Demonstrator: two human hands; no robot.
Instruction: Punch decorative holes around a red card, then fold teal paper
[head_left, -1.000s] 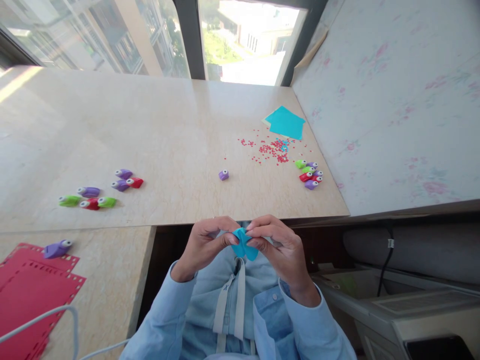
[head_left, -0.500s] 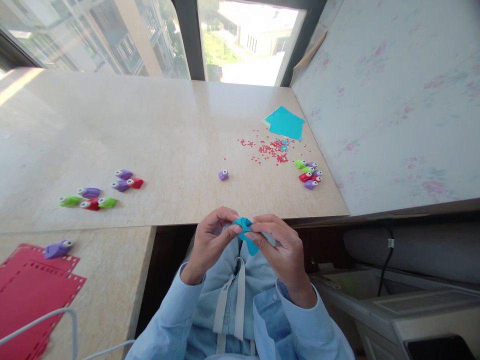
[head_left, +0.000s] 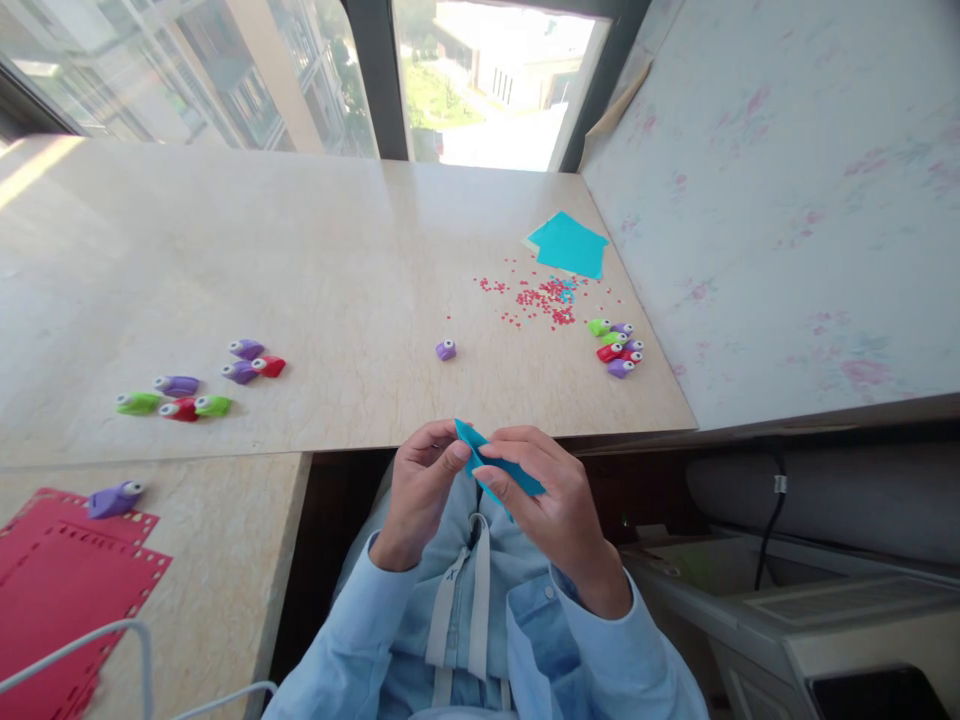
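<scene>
Above my lap, just off the counter's front edge, a folded piece of blue paper [head_left: 517,476] is held between both hands. My left hand [head_left: 426,480] pinches its left end between thumb and fingers. On the other side my right hand [head_left: 551,500] grips the paper with thumb below and fingers above. One pointed corner sticks up between the hands. Beyond them on the counter sits a small purple paper punch [head_left: 446,350] with an eye-like white end. Parts of the paper's folds are hidden by my fingers.
More coloured punches lie in a left group [head_left: 180,386] and a right cluster [head_left: 619,350]. Red and blue paper bits [head_left: 551,298] are scattered near blue sheets [head_left: 570,247]. Red punched sheets [head_left: 82,580], a purple punch [head_left: 115,499] and a white cable [head_left: 112,630] are at lower left.
The blue paper has been turned and opened out somewhat; a corner now points up at the left and more of it spreads to the right. My right hand has shifted slightly left.
</scene>
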